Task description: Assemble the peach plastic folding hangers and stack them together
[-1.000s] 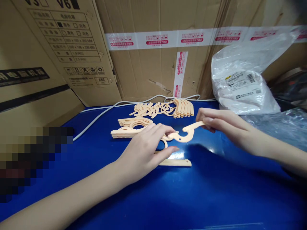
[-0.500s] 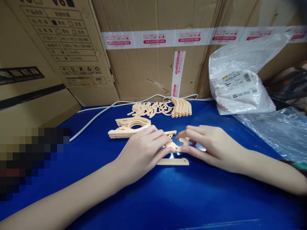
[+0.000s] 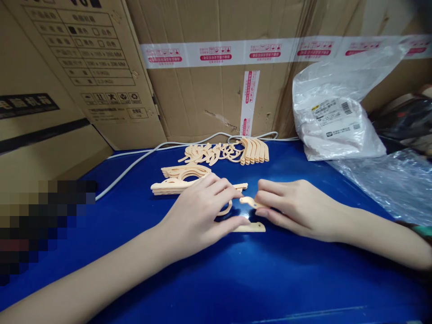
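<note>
R grip (image 3: pixel 297 206) pinches 1 curved pc (image 3: pixel 249 201); L grip (image 3: pixel 202 207) spread, near R, partly hiding 1 flat strip (image 3: pixel 254 227).

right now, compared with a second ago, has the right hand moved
Yes: judged against the white plastic bag, the right hand has moved left and lower in the picture.

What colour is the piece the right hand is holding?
The piece in the right hand is pale peach-beige, seen best in the head view.
</note>
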The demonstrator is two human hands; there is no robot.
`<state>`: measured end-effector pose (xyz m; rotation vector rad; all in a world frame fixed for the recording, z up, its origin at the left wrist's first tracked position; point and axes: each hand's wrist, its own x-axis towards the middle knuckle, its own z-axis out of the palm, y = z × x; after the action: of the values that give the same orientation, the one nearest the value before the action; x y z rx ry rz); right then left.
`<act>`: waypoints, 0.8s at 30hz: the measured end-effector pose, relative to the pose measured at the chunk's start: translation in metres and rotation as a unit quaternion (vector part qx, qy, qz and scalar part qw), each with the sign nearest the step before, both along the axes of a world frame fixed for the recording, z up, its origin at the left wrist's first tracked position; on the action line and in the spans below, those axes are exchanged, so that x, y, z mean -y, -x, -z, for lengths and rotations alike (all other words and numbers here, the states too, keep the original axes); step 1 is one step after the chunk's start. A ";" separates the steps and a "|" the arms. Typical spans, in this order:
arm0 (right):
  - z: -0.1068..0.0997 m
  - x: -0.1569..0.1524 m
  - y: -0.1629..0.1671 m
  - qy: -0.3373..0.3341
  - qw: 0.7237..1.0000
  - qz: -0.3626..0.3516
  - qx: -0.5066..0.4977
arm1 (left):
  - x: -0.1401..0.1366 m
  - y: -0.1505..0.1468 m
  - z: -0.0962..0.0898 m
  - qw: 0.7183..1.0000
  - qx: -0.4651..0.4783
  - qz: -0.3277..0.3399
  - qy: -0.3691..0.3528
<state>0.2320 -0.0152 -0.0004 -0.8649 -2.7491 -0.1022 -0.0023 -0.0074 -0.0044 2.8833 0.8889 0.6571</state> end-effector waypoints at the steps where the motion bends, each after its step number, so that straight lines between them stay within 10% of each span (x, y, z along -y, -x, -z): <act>1: -0.001 -0.002 -0.002 -0.008 1.000 0.011 0.002 | 0.000 0.001 -0.001 1.000 -0.004 0.001 0.014; 9: -0.007 -0.018 -0.017 0.040 0.995 0.096 -0.001 | 0.002 0.003 0.002 0.984 -0.074 0.013 0.161; 24: -0.003 -0.016 -0.013 0.121 0.986 0.109 0.044 | -0.007 -0.004 0.010 0.986 -0.019 -0.006 0.164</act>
<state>0.2451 0.0007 0.0031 -1.2531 -2.7767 0.1612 0.0013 -0.0007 -0.0139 2.6049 0.9212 0.4116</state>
